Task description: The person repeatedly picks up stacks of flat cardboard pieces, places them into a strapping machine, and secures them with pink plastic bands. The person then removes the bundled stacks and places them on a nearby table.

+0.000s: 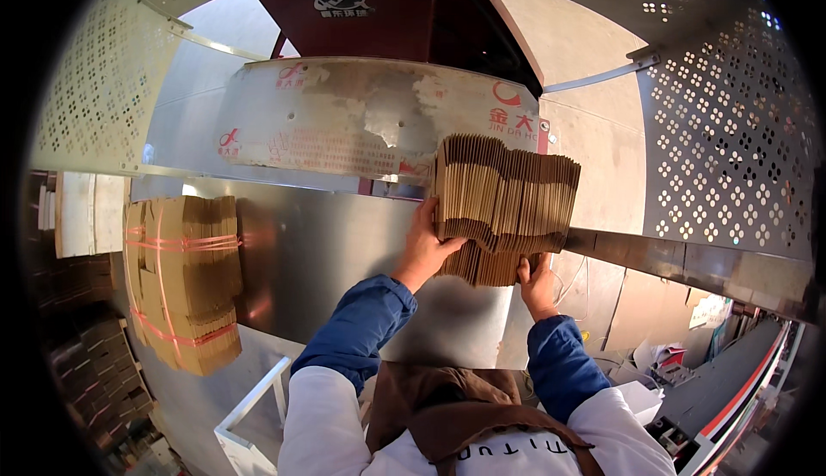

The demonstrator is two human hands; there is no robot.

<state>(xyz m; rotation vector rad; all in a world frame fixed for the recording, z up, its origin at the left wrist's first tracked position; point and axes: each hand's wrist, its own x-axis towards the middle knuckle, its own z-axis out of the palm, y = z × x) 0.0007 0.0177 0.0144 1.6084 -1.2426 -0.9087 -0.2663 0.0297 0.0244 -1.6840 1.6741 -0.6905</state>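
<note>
A thick stack of folded brown cardboard pieces stands on edge at the right end of a shiny metal table. My left hand grips its left side, thumb laid across the near face and fingers hidden behind. At its lower right corner my right hand closes on the stack, thumb in front. A strapped bundle of the same kind of cardboard sits at the table's left end, bound with pink straps.
A dark red machine with a worn metal panel rises behind the table. Perforated metal guards flank it. More stacked cardboard fills the lower left. A white metal frame stands near my left arm.
</note>
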